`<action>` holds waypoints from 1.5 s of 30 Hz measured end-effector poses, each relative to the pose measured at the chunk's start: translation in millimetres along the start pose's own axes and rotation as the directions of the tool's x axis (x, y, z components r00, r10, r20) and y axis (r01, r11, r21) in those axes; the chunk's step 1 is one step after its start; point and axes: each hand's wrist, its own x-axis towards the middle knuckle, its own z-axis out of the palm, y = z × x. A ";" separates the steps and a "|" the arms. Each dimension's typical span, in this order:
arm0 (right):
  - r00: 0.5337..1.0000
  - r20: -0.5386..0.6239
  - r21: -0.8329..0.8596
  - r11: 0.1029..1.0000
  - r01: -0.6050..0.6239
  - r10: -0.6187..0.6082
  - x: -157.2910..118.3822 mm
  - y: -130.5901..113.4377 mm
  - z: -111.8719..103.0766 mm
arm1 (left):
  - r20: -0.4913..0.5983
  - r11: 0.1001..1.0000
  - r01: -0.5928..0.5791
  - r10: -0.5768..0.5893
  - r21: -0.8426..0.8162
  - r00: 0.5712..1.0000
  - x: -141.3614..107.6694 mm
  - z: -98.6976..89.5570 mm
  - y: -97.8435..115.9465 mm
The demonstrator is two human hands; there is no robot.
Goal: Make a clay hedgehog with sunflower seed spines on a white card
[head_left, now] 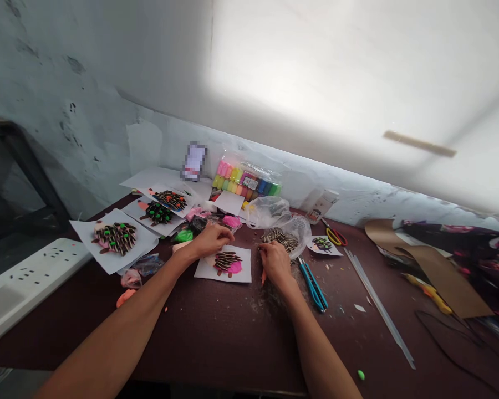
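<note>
On a white sheet of paper [208, 271] lies a half-covered hedgehog figure of pink clay [233, 267], with rows of striped sunflower seeds [227, 259] stuck in it and small brown feet below. Over the sheet's upper left edge is my left hand [212, 239], its fingers bent and closed; whatever they may hold is hidden. My right hand [276, 265] is at the near left side of an open plastic bag [303, 230] of loose sunflower seeds [283, 239]. Its thumb and forefinger are pinched together, with a tiny dark spot at their tips.
Finished seed hedgehogs [118, 237] on paper lie at left, beside a white power strip [29, 277]. Coloured clay packs [247, 180] lean at the back. Right of the bag are a blue utility knife [313, 285], scissors [336, 236], clear glue sticks [380, 307] and a yellow glue gun [430, 293].
</note>
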 end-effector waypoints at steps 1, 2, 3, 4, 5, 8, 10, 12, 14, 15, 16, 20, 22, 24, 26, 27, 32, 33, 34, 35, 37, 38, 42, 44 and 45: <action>1.000 -0.005 -0.003 1.000 0.013 -0.013 0.5 1.0 1.4 | -0.029 1.000 -0.019 0.019 0.025 0.999 0.4 -0.2 -0.3; 1.000 -0.011 -0.005 1.000 0.026 -0.026 1.1 2.2 2.9 | -0.060 0.998 -0.037 0.040 0.058 0.997 0.9 -0.2 -1.0; 0.999 -0.019 -0.006 0.999 0.041 -0.041 1.8 3.5 4.4 | -0.089 0.994 -0.051 0.060 0.095 0.994 1.5 -0.1 -1.9; 0.998 -0.027 -0.008 0.998 0.055 -0.055 2.6 4.9 5.9 | -0.108 0.990 -0.062 0.076 0.129 0.991 2.1 0.2 -3.0; 0.997 -0.036 -0.009 0.998 0.070 -0.070 3.4 6.1 7.3 | -0.118 0.985 -0.069 0.089 0.159 0.989 2.7 0.6 -4.0; 0.991 -0.066 -0.014 0.993 0.117 -0.118 5.8 7.9 10.1 | -0.109 0.973 -0.095 0.120 0.210 0.987 3.8 1.9 -6.1; 0.986 -0.073 -0.019 0.989 0.148 -0.149 6.8 7.0 10.3 | -0.111 0.967 -0.104 0.133 0.233 0.985 3.5 2.0 -5.7; 0.982 -0.081 -0.029 0.985 0.170 -0.171 7.1 4.8 9.2 | -0.125 0.962 -0.098 0.134 0.257 0.983 2.5 1.3 -4.2; 0.977 -0.111 -0.026 0.984 0.178 -0.180 6.7 2.3 7.6 | -0.128 0.953 -0.085 0.127 0.291 0.984 0.9 0.3 -2.8; 0.975 -0.131 -0.014 0.984 0.177 -0.177 6.3 1.3 6.8 | -0.122 0.947 -0.075 0.119 0.313 0.985 0.1 -0.1 -2.4; 0.974 -0.152 0.011 0.985 0.173 -0.169 5.8 0.5 6.2 | -0.113 0.938 -0.065 0.109 0.339 0.988 -0.7 -0.2 -2.4; 0.971 -0.199 0.220 0.960 0.174 -0.131 3.4 -1.0 5.1 | -0.091 0.908 -0.039 0.084 0.416 0.992 -2.0 2.0 -5.7; 0.970 -0.193 0.337 0.918 0.208 -0.149 2.0 -2.1 5.1 | -0.090 0.907 -0.043 0.089 0.419 0.992 -1.7 3.4 -8.0; 0.970 -0.157 0.436 0.869 0.235 -0.184 0.0 -4.7 5.3 | -0.092 0.910 -0.050 0.097 0.412 0.991 -1.1 3.9 -9.6; 0.970 -0.108 0.524 0.817 0.241 -0.217 -2.9 -8.9 5.4 | -0.091 0.911 -0.051 0.097 0.410 0.991 -0.8 3.7 -10.4; 0.969 -0.087 0.559 0.794 0.238 -0.230 -4.5 -11.4 5.5 | -0.089 0.911 -0.050 0.095 0.410 0.992 -0.7 3.5 -10.5; 0.961 -0.067 0.536 0.802 0.263 -0.270 -11.2 -21.8 6.0 | -0.092 0.915 -0.056 0.100 0.399 0.991 -0.9 3.6 -10.7; 0.960 -0.066 0.509 0.819 0.266 -0.271 -11.8 -22.8 6.3 | -0.094 0.915 -0.058 0.103 0.399 0.990 -1.0 3.8 -10.7; 0.960 -0.063 0.486 0.832 0.267 -0.271 -12.2 -23.6 6.7 | -0.096 0.915 -0.059 0.105 0.400 0.990 -1.0 3.9 -10.6; 0.961 -0.059 0.471 0.841 0.266 -0.271 -12.5 -24.1 7.2 | -0.097 0.914 -0.058 0.106 0.402 0.990 -1.1 4.0 -10.5; 0.962 -0.054 0.458 0.849 0.263 -0.269 -13.0 -24.9 8.7 | -0.094 0.912 -0.055 0.102 0.407 0.990 -1.1 3.9 -9.9; 0.962 -0.054 0.457 0.850 0.262 -0.268 -13.2 -25.2 9.6 | -0.091 0.911 -0.052 0.098 0.410 0.991 -1.2 3.7 -9.5; 0.965 -0.073 0.455 0.853 0.257 -0.251 -14.0 -26.1 12.9 | -0.091 0.916 -0.052 0.096 0.397 0.991 -1.2 3.7 -8.8; 0.966 -0.083 0.449 0.857 0.255 -0.244 -14.1 -26.0 13.8 | -0.099 0.920 -0.056 0.102 0.387 0.990 -1.0 4.1 -9.1; 0.967 -0.087 0.445 0.859 0.254 -0.241 -14.0 -26.0 14.0 | -0.103 0.920 -0.056 0.104 0.387 0.989 -0.9 4.4 -9.4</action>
